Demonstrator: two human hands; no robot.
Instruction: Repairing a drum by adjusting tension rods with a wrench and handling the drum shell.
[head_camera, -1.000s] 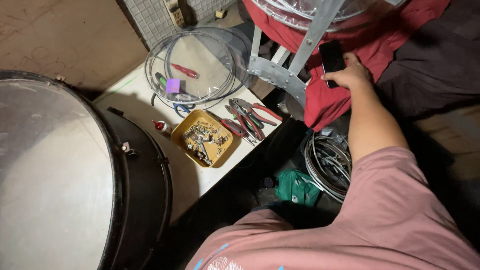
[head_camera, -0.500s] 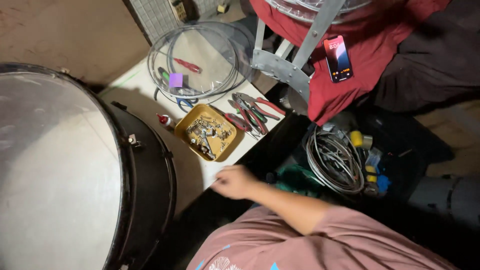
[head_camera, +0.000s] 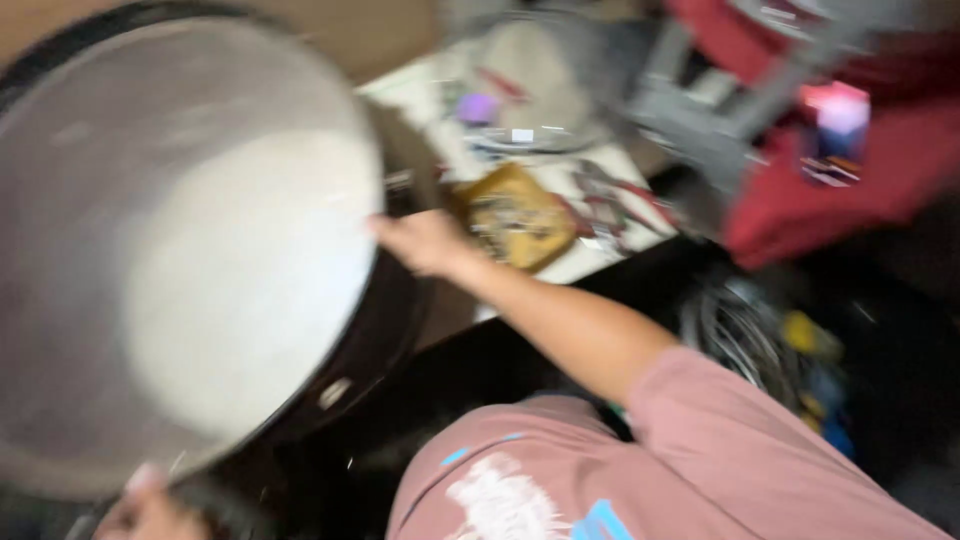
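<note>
The whole view was smeared with motion blur, so take the fine details loosely. The big drum (head_camera: 180, 250) filled the left side, its pale head facing up and tilted, with a black shell underneath. The right hand (head_camera: 425, 242) was stretched out to the drum's right rim, touching it at the edge; the fingers (head_camera: 388, 228) looked curled onto the hoop, though with the blur I couldn't tell how firmly they were gripping. The left hand (head_camera: 150, 508) was down at the bottom edge, right by the drum's lower rim, mostly cut off, and I couldn't tell whether its fingers were closed or not.

Just beyond the right hand sat a yellow tray (head_camera: 515, 218) of small metal bits on a light surface (head_camera: 590, 262). Near it lay some red-handled pliers (head_camera: 620, 200) and a loop of cable (head_camera: 530, 140) with a little purple thing (head_camera: 478, 107) inside. Further right was a red cloth (head_camera: 850, 190) with a phone (head_camera: 832, 130) lying on it, and a grey metal frame (head_camera: 700, 110). The person wore a pink shirt (head_camera: 680, 470).
</note>
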